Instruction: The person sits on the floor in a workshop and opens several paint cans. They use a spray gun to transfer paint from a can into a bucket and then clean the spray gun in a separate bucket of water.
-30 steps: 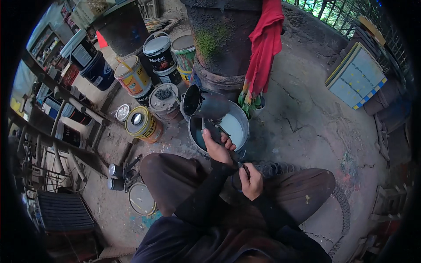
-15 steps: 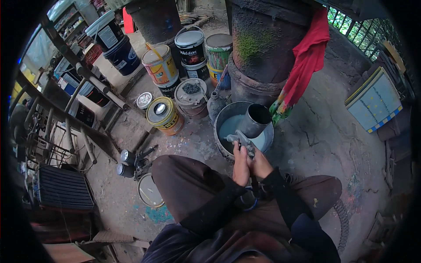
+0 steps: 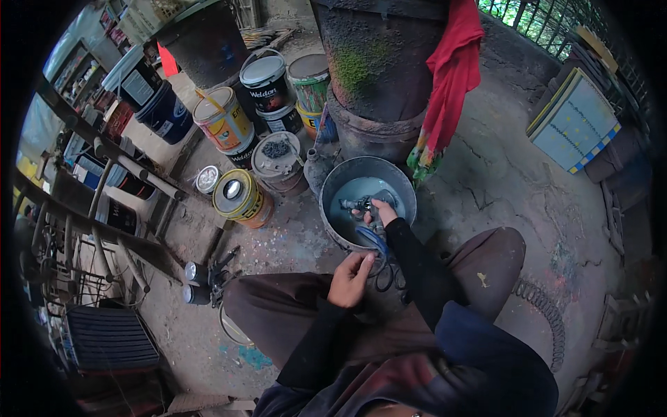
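Note:
A grey metal bucket [image 3: 332, 221] of cloudy bluish liquid [image 3: 366, 186] stands on the floor before my crossed legs. Inside its rim, my right hand [image 3: 383, 214] grips a dark grey spray gun [image 3: 361, 204], held low over or partly in the liquid; the gun's lower part is hidden. A blue hose [image 3: 376, 240] runs from beneath that hand over the near rim and loops down near my lap. Closed and palm inward, my left hand [image 3: 349, 279] is just outside the near rim, its fingertips beside the hose. Whatever they pinch cannot be made out.
A jug [image 3: 319, 170] touches the bucket's left side. Several paint pails, including a yellow one [image 3: 240, 200], stand farther left. Behind the bucket rises a large dark drum [image 3: 379, 69] draped with a red cloth [image 3: 453, 69]. A coiled hose [image 3: 544, 313] lies at the right.
My hands have parted: the right lowered the spray gun into the bucket, while the left drew back to the near rim. The grey cup above the bucket no longer shows. The view shifted.

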`<state>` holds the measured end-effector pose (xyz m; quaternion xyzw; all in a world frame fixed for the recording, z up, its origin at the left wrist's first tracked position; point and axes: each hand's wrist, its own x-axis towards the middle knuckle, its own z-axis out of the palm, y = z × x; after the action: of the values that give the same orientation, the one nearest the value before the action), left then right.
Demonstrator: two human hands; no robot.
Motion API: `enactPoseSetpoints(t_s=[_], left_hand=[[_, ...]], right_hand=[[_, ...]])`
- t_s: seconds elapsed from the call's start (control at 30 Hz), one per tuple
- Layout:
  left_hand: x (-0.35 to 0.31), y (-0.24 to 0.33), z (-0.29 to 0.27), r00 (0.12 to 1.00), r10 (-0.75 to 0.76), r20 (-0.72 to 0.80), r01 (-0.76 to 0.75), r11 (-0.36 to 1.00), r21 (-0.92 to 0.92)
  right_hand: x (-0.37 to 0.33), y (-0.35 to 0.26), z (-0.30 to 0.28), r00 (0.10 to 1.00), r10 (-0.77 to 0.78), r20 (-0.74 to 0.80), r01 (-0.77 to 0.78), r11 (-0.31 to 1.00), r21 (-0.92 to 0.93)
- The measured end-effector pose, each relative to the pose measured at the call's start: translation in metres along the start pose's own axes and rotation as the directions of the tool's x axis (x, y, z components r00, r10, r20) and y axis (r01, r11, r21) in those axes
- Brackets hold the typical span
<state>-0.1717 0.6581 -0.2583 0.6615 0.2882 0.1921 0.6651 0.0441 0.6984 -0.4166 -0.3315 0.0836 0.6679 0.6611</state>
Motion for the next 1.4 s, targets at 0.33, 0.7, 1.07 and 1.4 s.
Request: enactPoseSetpoints(t_s=[0.33, 0.7, 1.07, 1.4], left_hand=[[-0.005, -0.002, -0.007, 0.997, 0.015, -0.074, 0.001, 0.977, 0.213], [-0.013, 0.010, -0.007, 0.966, 0.175, -0.190, -0.100, 0.932, 0.349], [-0.019, -0.015, -0.021, 0.885, 0.131, -0.446, -0.133, 0.991, 0.026], [-0.013, -0.012, -0.030, 0.843, 0.202, -0.499, -0.189, 0.979, 0.077]], right_hand=[[0.024, 0.030, 0.016, 0.967, -0.094, -0.238, 0.129, 0.982, 0.135], [0.033, 0.050, 0.009, 0.963, -0.171, -0.209, 0.183, 0.982, 0.041], [0.007, 0.039, 0.035, 0.971, -0.155, -0.181, 0.175, 0.980, 0.096], [0.042, 0.044, 0.002, 0.924, -0.249, -0.289, 0.146, 0.930, -0.336]])
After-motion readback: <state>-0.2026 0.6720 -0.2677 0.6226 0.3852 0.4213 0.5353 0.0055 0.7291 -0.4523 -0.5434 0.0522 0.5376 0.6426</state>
